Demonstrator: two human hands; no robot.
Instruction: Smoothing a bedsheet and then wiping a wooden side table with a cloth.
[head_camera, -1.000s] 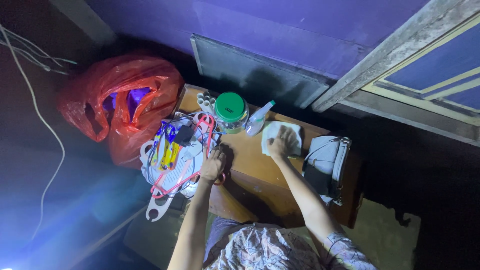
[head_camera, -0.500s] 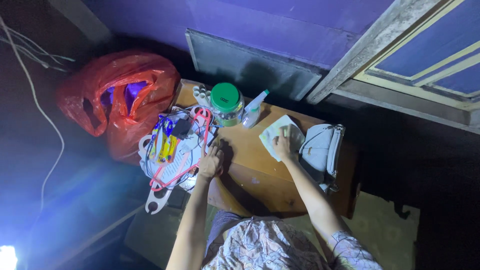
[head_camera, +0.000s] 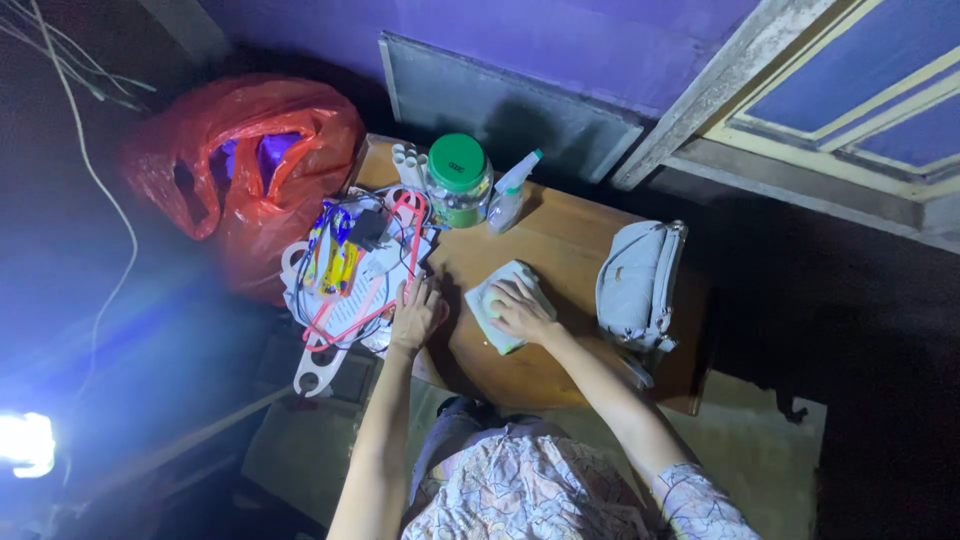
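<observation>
My right hand (head_camera: 520, 310) presses flat on a pale folded cloth (head_camera: 492, 305) in the middle of a small brown wooden table (head_camera: 565, 245). My left hand (head_camera: 415, 315) rests, fingers spread, on the edge of a pile of clutter (head_camera: 350, 270) at the table's left side: red and white hangers, cables, a dark charger and yellow packets. Neither hand grips anything else.
A jar with a green lid (head_camera: 457, 180), a small spray bottle (head_camera: 510, 192) and white tubes (head_camera: 408, 165) stand at the table's back. A grey handbag (head_camera: 638, 280) lies on the right. A red plastic bag (head_camera: 245, 160) sits left, against the purple wall (head_camera: 560, 40).
My right hand has slid the cloth from the back right, near the handbag, toward the table's middle and nearer to me. The left hand has stayed on the clutter.
</observation>
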